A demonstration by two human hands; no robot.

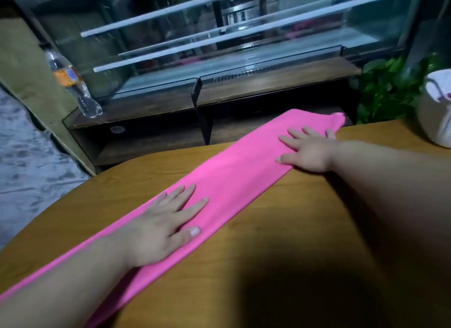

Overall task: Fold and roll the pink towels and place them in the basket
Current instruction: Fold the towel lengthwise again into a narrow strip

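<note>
A pink towel (234, 171) lies folded into a long narrow strip, running diagonally across the wooden table (280, 230) from the lower left to the far right edge. My left hand (161, 227) rests flat on its nearer part, fingers spread, holding nothing. My right hand (307, 149) presses flat on the far part, close to the towel's end, which hangs slightly over the table edge. A pale woven basket (436, 118) stands at the right edge of the table, with a white cloth in its top.
Beyond the table stands a glass display cabinet (219, 47) on a dark wooden shelf. A plastic water bottle (73, 83) stands on the shelf at left. A leafy green plant (383, 91) is next to the basket.
</note>
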